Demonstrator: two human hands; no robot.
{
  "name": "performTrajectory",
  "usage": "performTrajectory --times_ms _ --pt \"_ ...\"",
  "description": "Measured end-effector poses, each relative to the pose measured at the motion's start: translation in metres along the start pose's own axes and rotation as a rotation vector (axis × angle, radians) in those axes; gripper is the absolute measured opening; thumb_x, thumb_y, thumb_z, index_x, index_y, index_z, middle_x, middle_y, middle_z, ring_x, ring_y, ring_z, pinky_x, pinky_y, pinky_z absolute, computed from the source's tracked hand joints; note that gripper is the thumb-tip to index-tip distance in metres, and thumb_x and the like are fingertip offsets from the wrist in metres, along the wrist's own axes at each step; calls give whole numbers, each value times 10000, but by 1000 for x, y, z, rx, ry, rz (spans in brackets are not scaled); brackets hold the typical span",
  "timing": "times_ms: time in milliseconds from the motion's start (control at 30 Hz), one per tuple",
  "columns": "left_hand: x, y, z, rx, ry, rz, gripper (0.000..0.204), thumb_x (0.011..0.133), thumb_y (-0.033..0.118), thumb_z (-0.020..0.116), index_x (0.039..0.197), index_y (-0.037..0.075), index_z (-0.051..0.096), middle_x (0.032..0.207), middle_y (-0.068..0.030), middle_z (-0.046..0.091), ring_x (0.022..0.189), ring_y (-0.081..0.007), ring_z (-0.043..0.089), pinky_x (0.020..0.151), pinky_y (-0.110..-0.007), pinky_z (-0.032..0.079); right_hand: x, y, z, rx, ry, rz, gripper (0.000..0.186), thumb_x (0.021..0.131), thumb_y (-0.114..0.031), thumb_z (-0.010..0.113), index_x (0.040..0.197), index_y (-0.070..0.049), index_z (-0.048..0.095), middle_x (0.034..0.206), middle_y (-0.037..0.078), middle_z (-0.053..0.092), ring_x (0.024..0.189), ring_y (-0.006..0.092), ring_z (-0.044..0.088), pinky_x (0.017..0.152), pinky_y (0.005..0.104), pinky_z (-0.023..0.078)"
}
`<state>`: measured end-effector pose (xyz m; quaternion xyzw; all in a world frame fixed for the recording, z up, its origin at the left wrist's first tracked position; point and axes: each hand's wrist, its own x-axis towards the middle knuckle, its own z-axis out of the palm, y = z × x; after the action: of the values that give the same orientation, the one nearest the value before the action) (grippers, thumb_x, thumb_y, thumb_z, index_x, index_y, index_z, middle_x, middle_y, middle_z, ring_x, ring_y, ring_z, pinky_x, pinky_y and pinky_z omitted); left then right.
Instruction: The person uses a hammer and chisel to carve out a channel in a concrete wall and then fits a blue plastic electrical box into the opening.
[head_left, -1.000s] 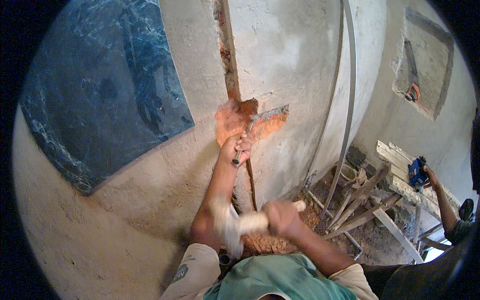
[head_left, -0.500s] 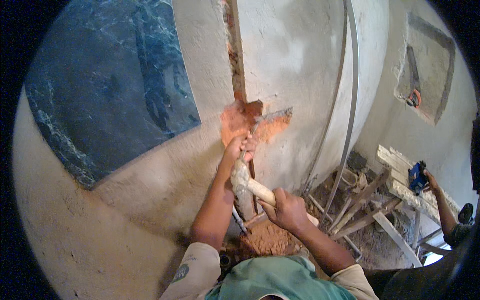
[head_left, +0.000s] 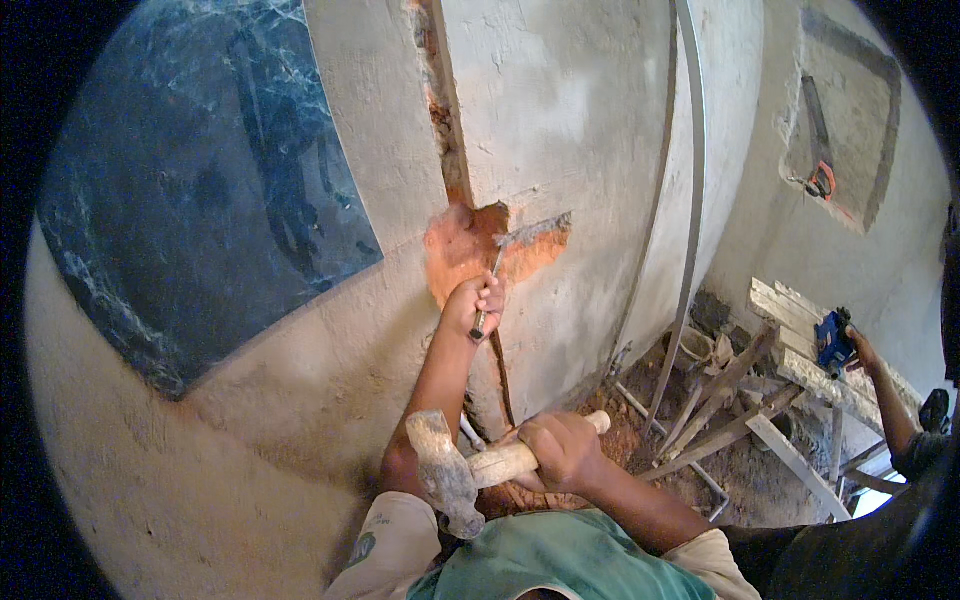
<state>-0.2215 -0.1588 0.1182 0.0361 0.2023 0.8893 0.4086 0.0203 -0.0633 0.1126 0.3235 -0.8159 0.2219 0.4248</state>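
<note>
My left hand [head_left: 470, 308] is closed around a metal chisel [head_left: 495, 258], whose tip rests in a ragged, orange-exposed hole [head_left: 450, 240] in the plastered wall. A short grey slot [head_left: 540, 222] runs off the hole to the right, and a narrow vertical channel [head_left: 437, 110] runs through it from above and continues below. My right hand [head_left: 560, 450] grips the wooden handle of a heavy hammer [head_left: 450, 475], its metal head low by my left forearm, apart from the chisel.
A dark marbled slab [head_left: 200, 180] covers the upper left wall. A long straightedge [head_left: 693, 170] leans at right. Wooden planks [head_left: 770, 305] on a trestle stand right, where another person's hand [head_left: 862, 350] holds a blue tool [head_left: 830, 340]. A saw [head_left: 818, 140] sits in a wall recess. Rubble [head_left: 640, 400] lies below.
Half a second ago the hammer head was up at the chisel's end; now it is drawn down toward my body, about where it was a second ago. My left hand keeps hold of the chisel.
</note>
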Motion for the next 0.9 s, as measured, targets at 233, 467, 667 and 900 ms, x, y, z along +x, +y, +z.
performTrajectory --times_ms 233,467,667,900 --pt "6 8 -1 -90 -65 -112 146 743 -27 462 886 -48 445 578 -4 425 376 -45 345 323 -148 294 -7 37 11 -214 -228 502 342 700 -329 653 739 -55 452 608 113 495 486 274 516 435 395 420" --pt "6 8 8 -149 28 -57 108 762 -31 450 865 -63 441 599 -25 440 402 -57 375 326 -148 303 13 7 0 5 -34 21 258 686 -240 633 793 -44 503 643 131 532 520 303 543 449 356 436" --pt "57 20 -55 264 -89 130 129 843 80 426 895 -36 451 640 -27 456 458 -53 392 357 -157 301 1 56 7 -201 -166 751 337 773 -326 606 761 -23 457 537 155 516 480 352 542 428 398 421" --pt "3 -29 6 138 42 75 201 893 190 410 938 -1 455 651 21 450 476 -36 357 376 -167 283 -30 25 -11 2 -56 399 340 673 -299 651 814 -21 515 652 130 530 532 296 550 481 352 442"
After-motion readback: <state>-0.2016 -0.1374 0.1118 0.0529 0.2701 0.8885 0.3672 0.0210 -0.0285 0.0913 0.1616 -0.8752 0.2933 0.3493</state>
